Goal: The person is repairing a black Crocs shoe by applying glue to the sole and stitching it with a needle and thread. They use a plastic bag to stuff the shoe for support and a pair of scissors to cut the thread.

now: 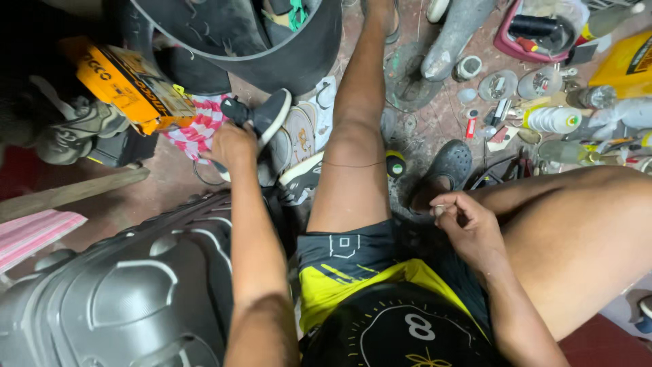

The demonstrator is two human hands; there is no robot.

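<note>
Nearest the camera, at the bottom left, a grey hard-shell suitcase (129,299) lies flat with its ribbed shell up, crowding the person's left forearm. Over on the right, the right hand (468,228) sits low by the thigh, fingertips pressed together, pinching something very small and pale; what it is cannot be told, too tiny, though a fine thread-like line (353,164) crosses the left knee. Just beyond that hand lies a dark clog-style shoe (445,166) on the floor, toe pointing away.

Moving out to the left: the left hand (234,146) is closed around the heel end of a black sneaker with a white sole (268,115), lifting it sole-outward, probably to keep it within reach of the other hand. It sits among other pale shoes (302,139), beside a red-and-white checked cloth (200,129).

Farther left, an orange-yellow carton (132,85) leans against a dark tub (272,47).

Far right, the floor is strewn with small round tins (499,85), a white bottle (553,119) and a red tray (526,44) holding dark spools, all fanned out within arm's reach.
</note>
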